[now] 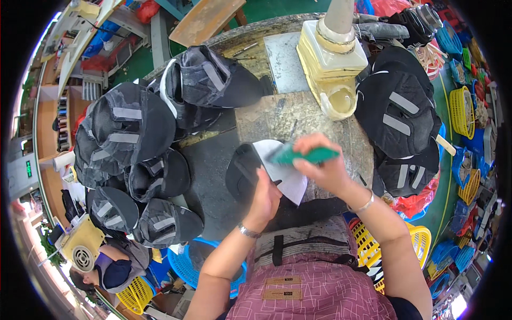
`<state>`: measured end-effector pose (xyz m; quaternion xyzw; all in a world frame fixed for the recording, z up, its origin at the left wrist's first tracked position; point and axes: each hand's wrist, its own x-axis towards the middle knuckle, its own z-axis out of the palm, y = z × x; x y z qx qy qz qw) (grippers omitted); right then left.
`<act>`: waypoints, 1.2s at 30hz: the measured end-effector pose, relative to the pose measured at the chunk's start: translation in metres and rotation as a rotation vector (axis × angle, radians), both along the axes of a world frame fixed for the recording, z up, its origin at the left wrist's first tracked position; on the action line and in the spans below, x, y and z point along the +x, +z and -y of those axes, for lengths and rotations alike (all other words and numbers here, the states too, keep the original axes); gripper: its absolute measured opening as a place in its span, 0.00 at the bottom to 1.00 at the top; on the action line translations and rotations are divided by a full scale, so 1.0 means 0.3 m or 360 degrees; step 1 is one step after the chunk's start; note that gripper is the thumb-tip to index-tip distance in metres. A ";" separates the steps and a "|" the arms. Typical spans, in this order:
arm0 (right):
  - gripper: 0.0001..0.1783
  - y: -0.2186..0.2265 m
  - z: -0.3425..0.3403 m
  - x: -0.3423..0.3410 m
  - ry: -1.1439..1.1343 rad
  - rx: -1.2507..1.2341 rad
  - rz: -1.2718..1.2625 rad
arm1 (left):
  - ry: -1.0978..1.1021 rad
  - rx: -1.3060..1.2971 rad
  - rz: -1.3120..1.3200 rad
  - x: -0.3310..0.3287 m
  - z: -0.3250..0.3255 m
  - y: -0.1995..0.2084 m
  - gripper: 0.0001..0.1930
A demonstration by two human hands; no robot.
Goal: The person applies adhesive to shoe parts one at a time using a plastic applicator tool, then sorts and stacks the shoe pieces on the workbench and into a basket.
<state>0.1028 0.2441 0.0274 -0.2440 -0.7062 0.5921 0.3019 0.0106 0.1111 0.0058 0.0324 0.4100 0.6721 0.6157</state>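
My right hand point(320, 162) is closed around a green tool point(309, 155), perhaps a brush, whose working end is blurred over a white-faced piece. My left hand point(263, 200) presses on the near edge of this black-and-white shoe upper piece point(285, 178), thumb up and fingers partly hidden. The piece lies on the worn board point(256, 120) and a dark mat. Beyond my right hand stands a glue dispenser point(330, 64), crusted yellowish, with an open cup point(340, 100) at its front.
Black shoe uppers with grey strips are heaped at left point(128, 125) and right point(400, 106) of the bench. A metal plate point(288, 58) lies behind the board. Baskets, a blue one point(184, 266) and a yellow one point(418, 240), stand below the near edge. Another person point(114, 264) is at lower left.
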 end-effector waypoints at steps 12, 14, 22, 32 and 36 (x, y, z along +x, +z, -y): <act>0.03 -0.008 -0.017 0.230 -0.0649 -0.0672 -0.0025 | -0.0822 -0.0399 -0.3098 0.020 0.087 -0.044 0.25; 0.04 0.026 -0.029 0.192 -0.0859 -0.0823 -0.0125 | -0.0555 -0.0413 -0.2542 -0.014 0.068 0.013 0.20; 0.06 0.208 -0.005 -0.101 -0.0402 -0.0834 -0.0100 | -0.0047 -0.0187 -0.0950 -0.068 0.098 0.178 0.23; 0.09 0.158 0.075 0.050 -0.0285 -0.0358 -0.0503 | 0.0340 -0.0081 0.0221 -0.114 0.116 0.220 0.20; 0.08 0.132 0.208 0.057 -0.0237 -0.0566 -0.0205 | 0.0500 -0.0037 0.0451 -0.133 0.140 0.177 0.18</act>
